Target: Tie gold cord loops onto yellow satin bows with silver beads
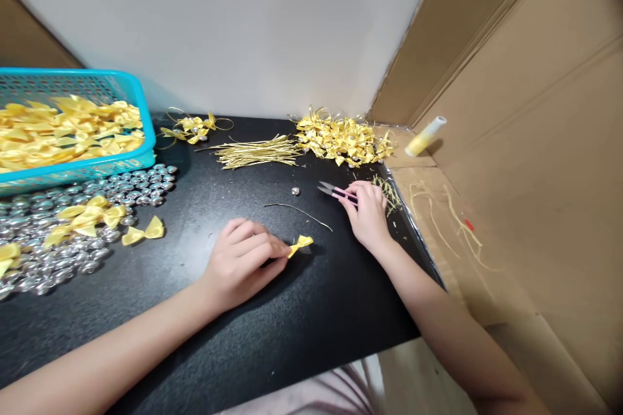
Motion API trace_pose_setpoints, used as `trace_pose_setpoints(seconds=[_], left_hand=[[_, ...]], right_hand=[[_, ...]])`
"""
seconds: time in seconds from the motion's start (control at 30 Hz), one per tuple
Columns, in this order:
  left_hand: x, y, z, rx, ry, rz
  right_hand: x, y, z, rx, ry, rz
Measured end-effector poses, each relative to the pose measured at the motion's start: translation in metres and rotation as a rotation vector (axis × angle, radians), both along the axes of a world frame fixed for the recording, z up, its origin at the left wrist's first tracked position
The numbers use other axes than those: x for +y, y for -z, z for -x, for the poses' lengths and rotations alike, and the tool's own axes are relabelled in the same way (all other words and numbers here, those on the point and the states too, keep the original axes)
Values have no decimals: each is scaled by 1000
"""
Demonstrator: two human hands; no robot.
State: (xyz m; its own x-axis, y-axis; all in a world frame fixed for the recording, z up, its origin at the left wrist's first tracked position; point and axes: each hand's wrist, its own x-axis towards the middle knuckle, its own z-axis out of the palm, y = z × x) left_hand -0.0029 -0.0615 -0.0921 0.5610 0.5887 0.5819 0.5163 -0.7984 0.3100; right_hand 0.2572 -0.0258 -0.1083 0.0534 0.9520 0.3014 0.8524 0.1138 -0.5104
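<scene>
Between the thumb and fingertips of my left hand [246,259] is a yellow ribbon bow [302,243], pinched just above the black table. My right hand [366,213] is closed over the pink handles of small scissors [333,190], whose blades point left and stand slightly apart. The palm covers part of the handles. A single piece of gold cord [302,210] lies between my two hands. Just beyond it sits one silver bead [295,191]. Short yellow cord scraps [388,193] are scattered beside my right fingers.
At left, a blue basket [146,120] holds many yellow bows, with silver beads [73,253] and loose bows [90,215] before it. Along the back lie cut gold cords [257,152] and a heap of beaded bows [343,136]. A tube [426,136] stands by the cardboard wall [535,142].
</scene>
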Motion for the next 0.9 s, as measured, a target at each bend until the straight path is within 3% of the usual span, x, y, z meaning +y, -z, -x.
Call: trace_pose_setpoints(seconds=[0.07, 0.17, 0.33, 0.9], left_hand=[[-2, -3, -1, 5, -46, -46], [-3, -8, -2, -35, -81, -136], [-2, -11, -5, -183, -132, -183], [-4, -9, -7, -161, -133, -226]], right_hand=[[-12, -4, 6, 197, -60, -36], [-41, -8, 21, 438, -274, 16], [-70, -11, 41, 323, -478, -188], [-66, -13, 47, 80, -413, -318]])
